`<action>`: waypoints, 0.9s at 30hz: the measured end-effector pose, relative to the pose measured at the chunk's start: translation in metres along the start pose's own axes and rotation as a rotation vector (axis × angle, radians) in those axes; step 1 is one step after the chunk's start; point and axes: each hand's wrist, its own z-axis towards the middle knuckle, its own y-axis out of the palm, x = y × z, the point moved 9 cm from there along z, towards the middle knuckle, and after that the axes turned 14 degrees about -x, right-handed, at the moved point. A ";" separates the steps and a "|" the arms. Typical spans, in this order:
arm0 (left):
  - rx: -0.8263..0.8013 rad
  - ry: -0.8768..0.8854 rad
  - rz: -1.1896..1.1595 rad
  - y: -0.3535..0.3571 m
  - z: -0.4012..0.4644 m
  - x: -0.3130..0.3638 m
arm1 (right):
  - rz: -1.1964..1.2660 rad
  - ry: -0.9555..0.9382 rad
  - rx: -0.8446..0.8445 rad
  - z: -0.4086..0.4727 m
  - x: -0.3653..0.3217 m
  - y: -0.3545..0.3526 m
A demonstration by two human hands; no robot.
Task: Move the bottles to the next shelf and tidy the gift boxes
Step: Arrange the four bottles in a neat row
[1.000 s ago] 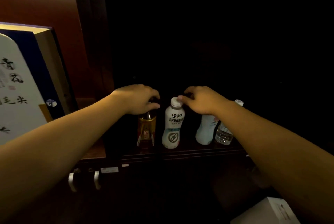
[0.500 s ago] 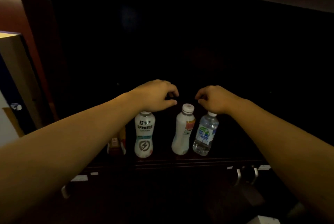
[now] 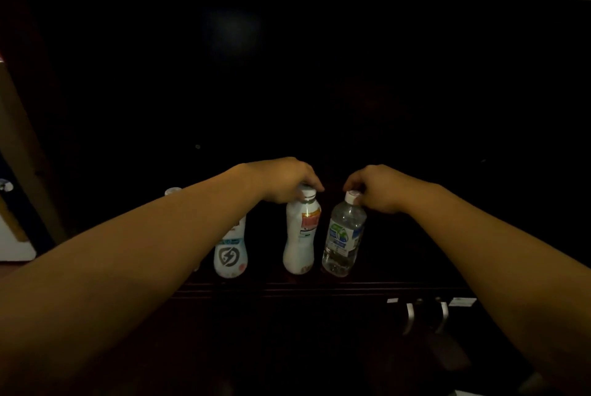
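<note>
Several bottles stand upright in a row on a dark shelf (image 3: 319,288). My left hand (image 3: 287,181) grips the cap of a white bottle with a red label (image 3: 300,235). My right hand (image 3: 374,187) pinches the white cap of a clear water bottle (image 3: 342,239) beside it. A white bottle with a lightning logo (image 3: 228,251) stands further left, half hidden behind my left forearm. Another bottle's cap (image 3: 172,191) peeks out above that forearm. A gift box (image 3: 12,203) shows only as a sliver at the left edge.
The shelf recess behind the bottles is deep and black. Below the shelf edge are dark cabinet doors with two silver handles (image 3: 425,317). A wooden upright (image 3: 28,107) divides this shelf from the gift box's section on the left.
The view has swung right, pushing the gift box almost out of frame. Both hands shifted one bottle to the right: left from the lightning-logo bottle to the red-label one, right onto the water bottle's cap.
</note>
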 end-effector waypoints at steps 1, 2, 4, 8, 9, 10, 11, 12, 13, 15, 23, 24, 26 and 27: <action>0.001 -0.006 0.001 -0.001 0.000 -0.001 | -0.010 -0.003 0.009 0.001 -0.001 0.001; 0.005 -0.018 0.003 -0.001 0.000 -0.004 | -0.020 -0.005 0.017 0.002 -0.001 0.001; 0.020 -0.056 0.007 -0.002 -0.002 -0.010 | -0.026 -0.009 0.025 0.004 -0.002 0.001; 0.054 -0.114 0.013 -0.003 -0.006 -0.021 | 0.019 -0.022 0.012 0.004 -0.001 0.003; 0.059 -0.123 0.019 -0.004 -0.008 -0.022 | 0.024 -0.023 0.018 0.005 -0.002 0.003; 0.065 -0.133 0.025 -0.004 -0.009 -0.024 | 0.023 -0.023 0.028 0.005 -0.003 0.003; 0.069 -0.144 0.029 -0.004 -0.010 -0.026 | 0.023 -0.021 0.037 0.005 -0.005 0.004; 0.070 -0.154 0.031 -0.004 -0.011 -0.027 | 0.029 -0.018 0.041 0.005 -0.006 0.004; 0.073 -0.161 0.032 -0.004 -0.012 -0.028 | 0.036 -0.013 0.041 0.005 -0.007 0.004; 0.084 -0.171 0.042 -0.004 -0.013 -0.029 | 0.038 -0.003 0.040 0.004 -0.008 0.005; 0.077 -0.201 0.053 -0.001 -0.025 -0.027 | 0.032 -0.047 0.006 0.002 -0.015 0.006; 0.065 -0.203 0.043 0.000 -0.026 -0.028 | 0.043 -0.060 -0.004 0.002 -0.015 0.006; 0.045 -0.189 0.005 0.004 -0.028 -0.030 | 0.072 -0.089 -0.018 0.002 -0.015 0.008; 0.049 -0.178 0.000 0.004 -0.029 -0.031 | 0.094 -0.102 -0.025 0.001 -0.015 0.008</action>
